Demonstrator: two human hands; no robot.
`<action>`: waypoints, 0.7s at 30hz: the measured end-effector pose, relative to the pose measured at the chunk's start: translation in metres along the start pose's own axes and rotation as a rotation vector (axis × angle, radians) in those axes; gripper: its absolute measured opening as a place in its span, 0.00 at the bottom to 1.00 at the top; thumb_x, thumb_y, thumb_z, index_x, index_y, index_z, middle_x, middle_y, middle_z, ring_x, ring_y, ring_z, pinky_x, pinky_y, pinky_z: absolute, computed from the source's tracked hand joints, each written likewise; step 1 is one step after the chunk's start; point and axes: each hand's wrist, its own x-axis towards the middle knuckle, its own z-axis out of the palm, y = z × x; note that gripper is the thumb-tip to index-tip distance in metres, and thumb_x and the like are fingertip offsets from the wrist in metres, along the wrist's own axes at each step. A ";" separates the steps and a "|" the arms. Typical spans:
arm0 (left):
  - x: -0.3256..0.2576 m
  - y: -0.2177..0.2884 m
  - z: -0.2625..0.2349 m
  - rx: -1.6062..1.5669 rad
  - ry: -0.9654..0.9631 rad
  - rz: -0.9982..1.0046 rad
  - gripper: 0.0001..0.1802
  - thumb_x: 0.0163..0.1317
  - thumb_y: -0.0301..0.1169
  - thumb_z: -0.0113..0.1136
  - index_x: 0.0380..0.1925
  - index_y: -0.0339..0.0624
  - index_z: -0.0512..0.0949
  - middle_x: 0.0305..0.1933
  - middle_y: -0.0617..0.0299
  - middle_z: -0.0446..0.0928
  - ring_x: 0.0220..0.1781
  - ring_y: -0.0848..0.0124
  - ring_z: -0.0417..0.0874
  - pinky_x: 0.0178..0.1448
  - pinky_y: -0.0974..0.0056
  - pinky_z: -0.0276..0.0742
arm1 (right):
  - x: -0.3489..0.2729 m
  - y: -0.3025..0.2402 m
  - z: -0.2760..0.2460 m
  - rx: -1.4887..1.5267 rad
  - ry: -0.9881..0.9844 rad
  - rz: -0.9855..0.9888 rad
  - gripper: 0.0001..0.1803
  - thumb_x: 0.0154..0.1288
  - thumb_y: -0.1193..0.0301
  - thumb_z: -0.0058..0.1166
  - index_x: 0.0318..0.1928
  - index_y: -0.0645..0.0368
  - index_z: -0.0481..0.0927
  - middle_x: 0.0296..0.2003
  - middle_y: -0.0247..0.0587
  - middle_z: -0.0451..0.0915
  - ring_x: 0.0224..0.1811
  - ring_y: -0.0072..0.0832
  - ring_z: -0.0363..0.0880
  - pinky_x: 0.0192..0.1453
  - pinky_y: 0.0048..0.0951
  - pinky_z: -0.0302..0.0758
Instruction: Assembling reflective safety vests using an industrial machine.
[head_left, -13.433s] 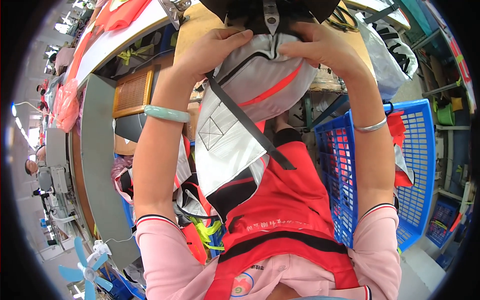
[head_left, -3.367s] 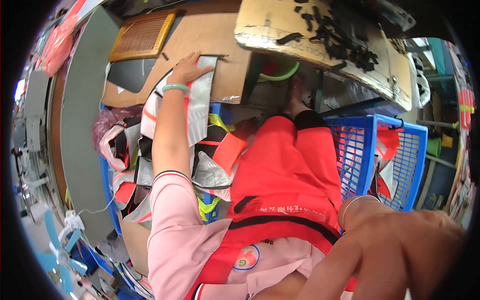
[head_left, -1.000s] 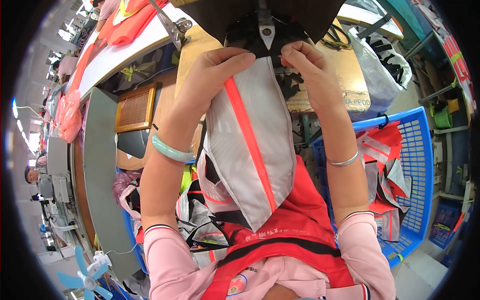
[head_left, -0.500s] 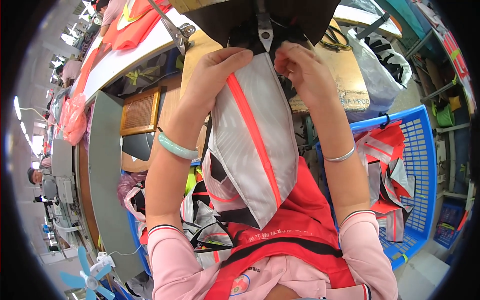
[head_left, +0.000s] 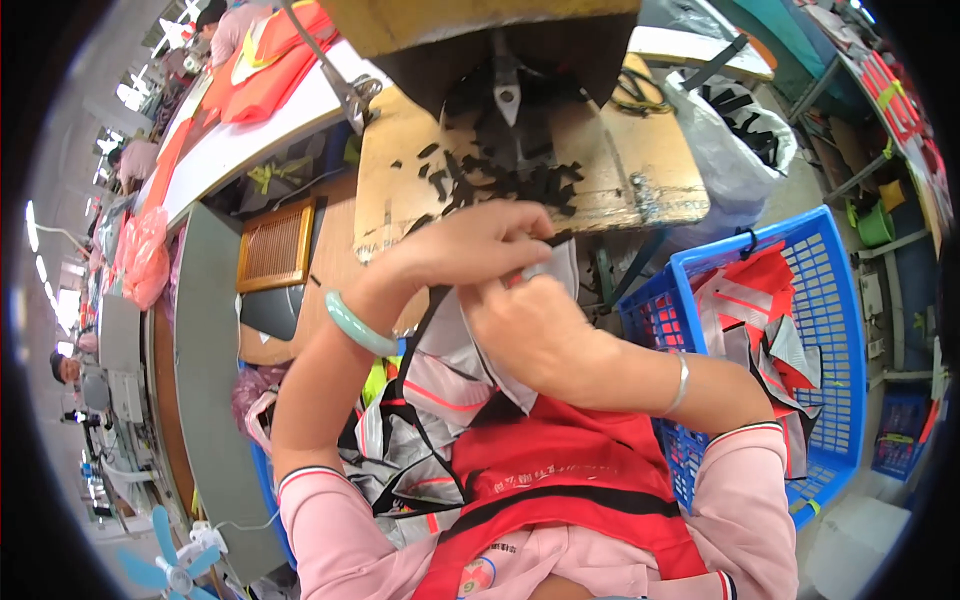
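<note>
My hands are crossed close together in front of the machine, over a grey fabric piece (head_left: 447, 335) with a dark edge. Fingers bent, my left hand (head_left: 465, 245) is at the piece's upper end, just beyond my right hand (head_left: 535, 325). The right one is closed like a fist on the same piece; its fingertips are hidden. The fabric hangs down toward my red apron (head_left: 560, 450), partly covered by both hands. Above them, a pointed metal part (head_left: 506, 95) of the machine (head_left: 420, 30) reaches down over a wooden board (head_left: 640, 190) strewn with black scraps (head_left: 455, 180).
On the right stands a blue basket (head_left: 845, 330) holding grey and red pieces. More grey pieces (head_left: 400, 440) lie at my left side. A white bag (head_left: 725, 150) of black strips is beyond the board. A metal clamp arm (head_left: 350, 95) stands at the far left.
Both hands have come back from the machine's point toward me and crossed over. The grey piece, spread out before, is now bunched and mostly covered, and the scraps on the board show.
</note>
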 end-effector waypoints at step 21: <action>-0.069 -0.020 0.066 0.076 0.751 0.168 0.12 0.59 0.25 0.61 0.43 0.34 0.80 0.41 0.51 0.83 0.43 0.63 0.85 0.49 0.66 0.76 | -0.052 0.079 -0.035 0.506 0.044 0.408 0.12 0.57 0.66 0.62 0.36 0.61 0.78 0.28 0.45 0.78 0.26 0.38 0.78 0.30 0.32 0.73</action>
